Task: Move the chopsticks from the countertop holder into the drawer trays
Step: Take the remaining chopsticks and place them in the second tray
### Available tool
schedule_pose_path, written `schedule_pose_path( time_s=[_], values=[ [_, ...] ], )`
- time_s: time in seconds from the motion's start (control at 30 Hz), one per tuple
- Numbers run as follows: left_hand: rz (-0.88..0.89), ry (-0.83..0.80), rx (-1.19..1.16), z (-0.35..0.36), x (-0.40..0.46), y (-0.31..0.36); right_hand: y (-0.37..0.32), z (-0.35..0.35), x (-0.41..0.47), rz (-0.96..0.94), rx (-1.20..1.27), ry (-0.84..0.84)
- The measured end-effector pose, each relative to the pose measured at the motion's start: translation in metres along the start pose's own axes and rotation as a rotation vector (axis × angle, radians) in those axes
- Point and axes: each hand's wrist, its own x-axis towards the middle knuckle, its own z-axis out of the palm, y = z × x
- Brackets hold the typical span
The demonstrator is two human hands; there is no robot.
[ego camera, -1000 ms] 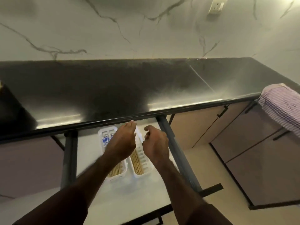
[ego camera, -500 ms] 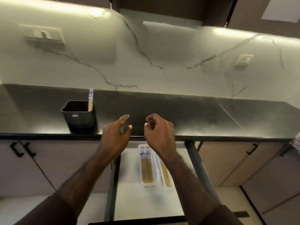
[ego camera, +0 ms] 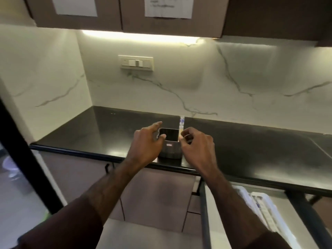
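A dark square holder (ego camera: 170, 148) stands near the front edge of the black countertop (ego camera: 251, 150). A wooden chopstick with a blue-and-white patterned top (ego camera: 181, 124) stands in its right corner. My left hand (ego camera: 146, 142) is at the holder's left rim, fingers spread, empty. My right hand (ego camera: 196, 143) hovers at the holder's right side, fingers curled close to the chopstick; I cannot see a grip on it. Down at the lower right the drawer (ego camera: 221, 230) is pulled out, with white trays (ego camera: 265, 212) inside, blurred.
A marble backsplash with a switch plate (ego camera: 136, 62) rises behind the counter. Brown wall cabinets (ego camera: 161, 15) with paper sheets hang overhead. Closed lower cabinet doors (ego camera: 156, 196) lie under the holder. A dark vertical frame (ego camera: 23, 155) stands at the left.
My view has swung left and up from the drawer to the holder. Both hands have risen from the trays to the holder's two sides.
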Motion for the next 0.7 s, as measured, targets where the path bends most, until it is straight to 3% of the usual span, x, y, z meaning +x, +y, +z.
schedule_pose_path(
  time_s=[0.27,0.7],
  values=[
    [-0.028,-0.05,-0.018,-0.001,0.053,-0.076,-0.023,0.079,0.043,0.001,-0.015,0.001],
    [-0.098,-0.242,-0.078,0.104,0.172,-0.145,0.065,0.142,0.147,0.182,-0.039,-0.008]
  ],
)
